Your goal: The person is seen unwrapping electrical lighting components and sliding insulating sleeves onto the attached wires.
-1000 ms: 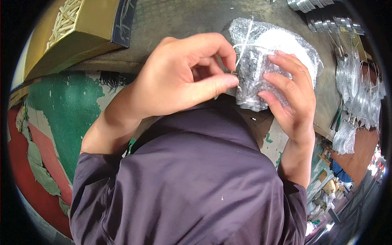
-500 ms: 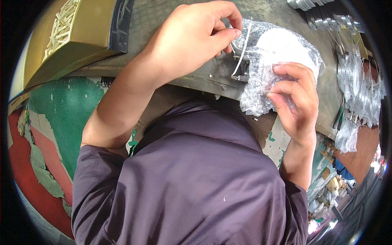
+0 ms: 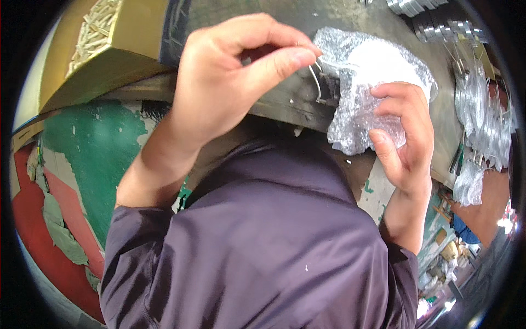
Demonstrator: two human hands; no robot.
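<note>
My left hand (image 3: 224, 82) pinches a thin white cord (image 3: 317, 83) between thumb and forefinger, and an end of it dangles below the fingertips. To the right of those fingers, a clear bubble-wrap bag (image 3: 353, 118) lies on the worktable (image 3: 274, 107), its lower end hanging past the near edge. A white rounded item (image 3: 381, 57) shows through the bag; its kind I cannot make out. My right hand (image 3: 411, 126) lies against the bag's right side, fingers curved and apart, thumb away from the forefinger. A small dark fixture (image 3: 330, 90) is partly hidden beside the bag.
At the upper left stands a yellowish box (image 3: 131, 60) holding many short pale sticks (image 3: 96, 33). Shiny metal rings (image 3: 444, 28) lie at the far right. Clear plastic bags (image 3: 476, 104) hang along the right side, near a green-handled tool (image 3: 457, 158).
My left hand has moved slightly left and down, its thumb and forefinger now closed on the cord, which no longer stands upright. The right thumb has spread away from the bag.
</note>
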